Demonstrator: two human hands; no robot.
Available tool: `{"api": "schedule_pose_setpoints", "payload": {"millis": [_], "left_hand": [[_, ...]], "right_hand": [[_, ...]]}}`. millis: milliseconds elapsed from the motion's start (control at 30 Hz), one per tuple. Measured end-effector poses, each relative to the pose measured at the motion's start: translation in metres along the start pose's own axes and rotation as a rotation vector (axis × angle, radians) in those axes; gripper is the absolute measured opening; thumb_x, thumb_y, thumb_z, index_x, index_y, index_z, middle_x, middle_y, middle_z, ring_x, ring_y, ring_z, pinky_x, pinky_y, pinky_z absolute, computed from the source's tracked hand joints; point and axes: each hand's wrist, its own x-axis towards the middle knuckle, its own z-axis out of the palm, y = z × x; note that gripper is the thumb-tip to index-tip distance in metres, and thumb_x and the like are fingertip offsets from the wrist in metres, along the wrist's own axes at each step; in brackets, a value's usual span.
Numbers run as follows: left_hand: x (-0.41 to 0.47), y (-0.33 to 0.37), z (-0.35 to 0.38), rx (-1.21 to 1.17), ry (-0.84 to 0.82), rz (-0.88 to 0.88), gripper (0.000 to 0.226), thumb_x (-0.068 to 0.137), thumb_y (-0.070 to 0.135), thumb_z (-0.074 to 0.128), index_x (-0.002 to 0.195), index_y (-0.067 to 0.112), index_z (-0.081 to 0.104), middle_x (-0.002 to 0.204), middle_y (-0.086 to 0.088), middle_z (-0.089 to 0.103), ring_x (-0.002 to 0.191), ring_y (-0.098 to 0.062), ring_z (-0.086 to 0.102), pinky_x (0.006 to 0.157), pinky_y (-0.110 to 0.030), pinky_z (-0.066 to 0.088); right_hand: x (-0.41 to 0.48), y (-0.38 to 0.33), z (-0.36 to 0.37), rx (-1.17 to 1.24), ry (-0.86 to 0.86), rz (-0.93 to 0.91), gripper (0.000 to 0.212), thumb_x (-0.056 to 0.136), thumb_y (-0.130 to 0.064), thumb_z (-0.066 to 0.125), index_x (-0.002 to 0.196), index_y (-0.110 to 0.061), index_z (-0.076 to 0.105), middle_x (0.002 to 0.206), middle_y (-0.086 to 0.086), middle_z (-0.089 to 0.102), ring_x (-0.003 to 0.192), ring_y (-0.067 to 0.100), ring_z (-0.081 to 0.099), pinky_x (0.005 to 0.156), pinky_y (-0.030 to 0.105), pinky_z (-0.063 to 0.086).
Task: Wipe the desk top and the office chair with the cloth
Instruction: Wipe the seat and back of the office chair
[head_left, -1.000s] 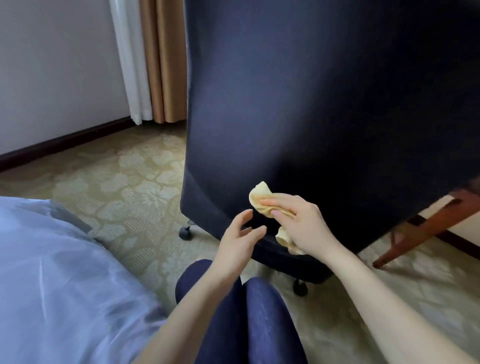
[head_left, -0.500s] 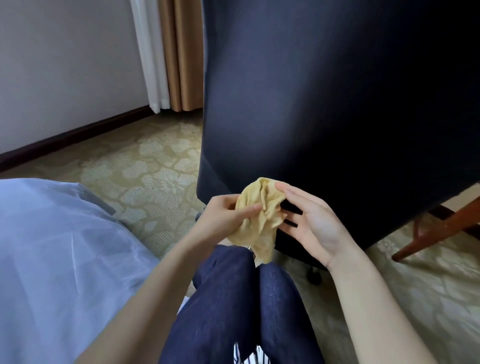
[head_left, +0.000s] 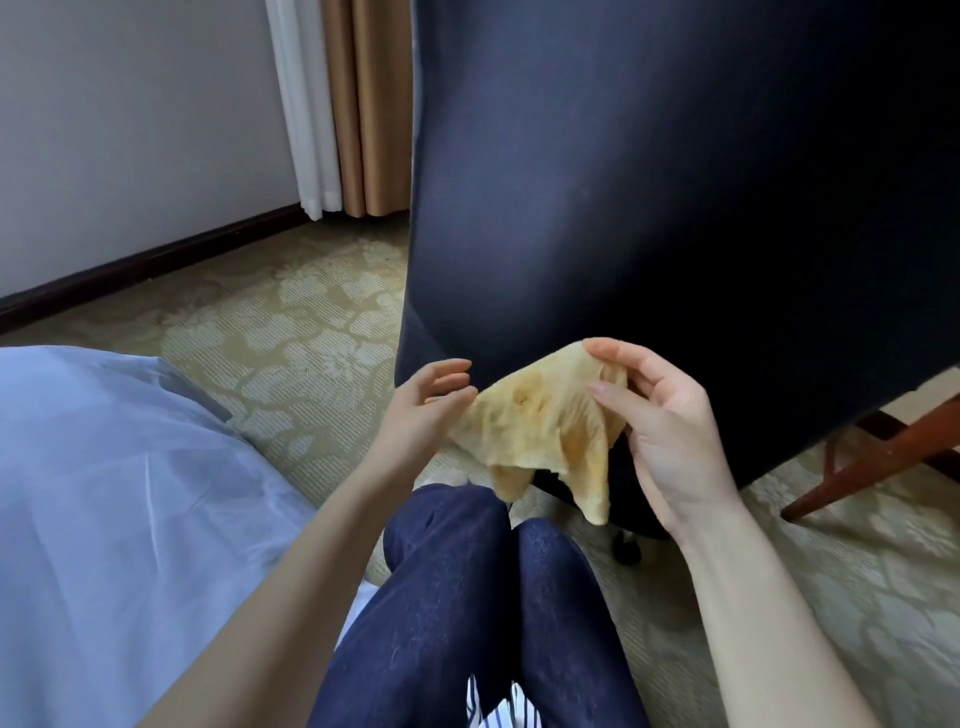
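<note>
The dark blue back of the office chair (head_left: 649, 208) fills the upper right of the view, close in front of me. A yellow cloth (head_left: 540, 431) with darker stains hangs spread out between both hands, just in front of the chair's lower edge. My left hand (head_left: 423, 410) pinches the cloth's left corner. My right hand (head_left: 660, 415) grips its upper right edge between thumb and fingers. The cloth is off the chair surface and droops over my knees. The desk top is out of view.
A white bed cover (head_left: 114, 519) lies at the left. My knees in dark jeans (head_left: 467, 597) are at bottom centre. A chair caster (head_left: 626, 548) sits under the seat. A wooden leg (head_left: 872, 462) slants at the right. Curtains (head_left: 343, 104) hang behind, over patterned carpet (head_left: 291, 338).
The cloth was pressed on the chair back by my right hand alone. My left hand took hold of it, and both hands have now pulled it open and away from the chair.
</note>
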Motion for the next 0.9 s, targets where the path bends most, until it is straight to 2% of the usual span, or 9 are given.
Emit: {"api": "schedule_pose_setpoints", "payload": {"millis": [100,167,267,333,367,500,600,767,900], "left_hand": [[-0.011,-0.004,0.017,0.082,-0.019,0.106,0.035,0.09,0.015,0.061,0.123,0.025,0.06,0.125,0.009,0.058,0.115,-0.004,0.052,0.088,-0.011,0.042],[-0.019,-0.004,0.029,0.005,-0.124,0.163,0.032,0.09,0.017,0.06,0.122,0.023,0.06,0.122,0.009,0.062,0.114,-0.003,0.055,0.091,-0.015,0.042],[-0.027,0.002,0.043,-0.218,-0.359,0.154,0.032,0.092,0.029,0.054,0.12,0.015,0.06,0.107,-0.001,0.068,0.102,-0.015,0.062,0.09,-0.027,0.048],[-0.028,0.006,0.049,-0.206,-0.398,0.153,0.037,0.088,0.032,0.054,0.118,0.011,0.059,0.104,-0.017,0.066,0.097,-0.032,0.061,0.091,-0.043,0.048],[-0.028,0.007,0.05,-0.162,-0.383,0.161,0.037,0.087,0.031,0.057,0.118,0.011,0.058,0.107,-0.018,0.065,0.099,-0.032,0.062,0.091,-0.042,0.049],[-0.023,0.008,0.051,-0.078,-0.269,0.144,0.026,0.093,0.006,0.053,0.115,0.017,0.062,0.108,-0.009,0.069,0.103,-0.022,0.064,0.093,-0.039,0.052],[-0.018,0.005,0.049,-0.034,-0.21,0.067,0.037,0.092,-0.003,0.041,0.108,0.02,0.065,0.107,-0.006,0.069,0.105,-0.022,0.063,0.092,-0.039,0.051],[-0.016,-0.01,0.042,-0.191,-0.267,-0.052,0.037,0.097,0.003,0.037,0.109,0.021,0.066,0.099,-0.003,0.067,0.093,-0.015,0.063,0.078,-0.038,0.055],[-0.015,-0.017,0.036,-0.415,-0.345,-0.183,0.031,0.098,0.006,0.041,0.107,0.019,0.067,0.095,-0.003,0.067,0.088,-0.014,0.065,0.074,-0.031,0.056]], "right_hand": [[-0.001,-0.007,0.006,-0.297,0.007,-0.154,0.037,0.082,0.008,0.06,0.093,-0.026,0.07,0.098,-0.009,0.071,0.101,0.007,0.063,0.092,0.033,0.051],[-0.001,-0.009,0.007,-0.41,0.023,-0.246,0.038,0.081,0.006,0.062,0.092,-0.03,0.069,0.103,-0.007,0.069,0.109,0.009,0.059,0.097,0.039,0.047],[-0.001,-0.006,0.005,-0.372,-0.023,-0.324,0.033,0.083,0.0,0.061,0.095,-0.031,0.067,0.106,-0.003,0.067,0.11,0.012,0.059,0.096,0.042,0.048],[-0.002,0.001,0.004,-0.277,-0.074,-0.315,0.031,0.084,-0.008,0.059,0.1,-0.034,0.063,0.104,-0.005,0.066,0.103,0.016,0.062,0.093,0.045,0.049],[-0.001,0.007,0.002,-0.234,-0.067,-0.3,0.032,0.085,-0.011,0.059,0.105,-0.035,0.059,0.108,-0.005,0.064,0.106,0.018,0.06,0.094,0.046,0.048],[-0.006,0.036,-0.005,0.035,0.077,-0.095,0.059,0.083,-0.026,0.067,0.131,-0.044,0.038,0.139,-0.005,0.045,0.125,0.012,0.049,0.098,0.034,0.044],[-0.019,0.059,0.002,0.257,0.198,0.191,0.075,0.074,-0.037,0.072,0.136,-0.048,0.031,0.141,-0.012,0.044,0.124,0.01,0.05,0.096,0.033,0.045],[-0.03,0.074,0.024,0.453,0.246,0.464,0.055,0.077,-0.044,0.066,0.127,-0.044,0.046,0.122,-0.002,0.064,0.11,0.023,0.062,0.089,0.048,0.052],[-0.024,0.064,0.035,0.631,0.203,0.413,0.055,0.077,-0.041,0.063,0.13,-0.038,0.048,0.121,0.002,0.066,0.108,0.023,0.065,0.083,0.042,0.055]]}}
